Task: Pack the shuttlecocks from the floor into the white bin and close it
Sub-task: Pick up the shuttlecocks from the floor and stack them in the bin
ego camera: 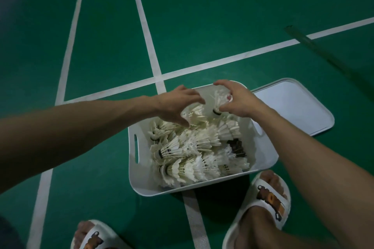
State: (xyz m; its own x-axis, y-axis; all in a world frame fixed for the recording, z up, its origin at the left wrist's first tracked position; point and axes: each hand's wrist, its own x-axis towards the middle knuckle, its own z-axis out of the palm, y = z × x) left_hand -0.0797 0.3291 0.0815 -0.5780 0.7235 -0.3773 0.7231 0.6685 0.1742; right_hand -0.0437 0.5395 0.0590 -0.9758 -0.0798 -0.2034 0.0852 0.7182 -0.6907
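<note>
- A person's two bare arms reach out over a white bin [141, 180] that stands on a green court floor [101, 46] marked with white lines.
- The bin is packed with white shuttlecocks [194, 153], heaped close to its rim.
- No loose shuttlecocks show on the floor in view.
- The left hand [178, 105] hovers over the far end of the bin, with fingers and thumb curled round a cream shuttlecock [192, 114].
- The right hand [237, 100], just to its right, curls finger and thumb round a black-banded shuttlecock [219, 101].
- The lid [293, 107] lies flat on the floor just right of the bin, so the bin is not yet closed.
- Risk: both hands sit at the far rim, so a shuttlecock let go there may tumble over the edge onto the floor.
- Risk: the pile looks high, and feathers standing proud could be crushed or stop the lid seating.
- Risk: the right sandal [271, 198] is just beside the near right corner and could nudge the bin.
</note>
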